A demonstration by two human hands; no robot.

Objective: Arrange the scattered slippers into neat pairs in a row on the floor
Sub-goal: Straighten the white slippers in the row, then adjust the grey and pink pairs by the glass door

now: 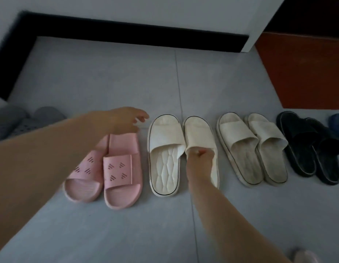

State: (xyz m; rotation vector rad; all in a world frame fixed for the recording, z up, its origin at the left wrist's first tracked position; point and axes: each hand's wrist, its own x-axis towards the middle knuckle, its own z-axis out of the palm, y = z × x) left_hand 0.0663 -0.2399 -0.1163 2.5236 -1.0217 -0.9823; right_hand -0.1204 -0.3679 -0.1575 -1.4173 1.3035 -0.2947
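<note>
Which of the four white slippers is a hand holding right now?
The right slipper of the white pair beside the pink pair: the right hand grips its strap. The other three lie untouched.

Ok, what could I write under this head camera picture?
Tidying the row: right hand grips a white slipper by its strap while the left hand hovers over the pink pair.

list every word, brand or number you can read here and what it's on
No text can be read anywhere.
On the pink slippers: only cut-out stripe marks on the straps, no letters.
On the white slippers: faint marks on the insoles, too blurred to read.
</note>
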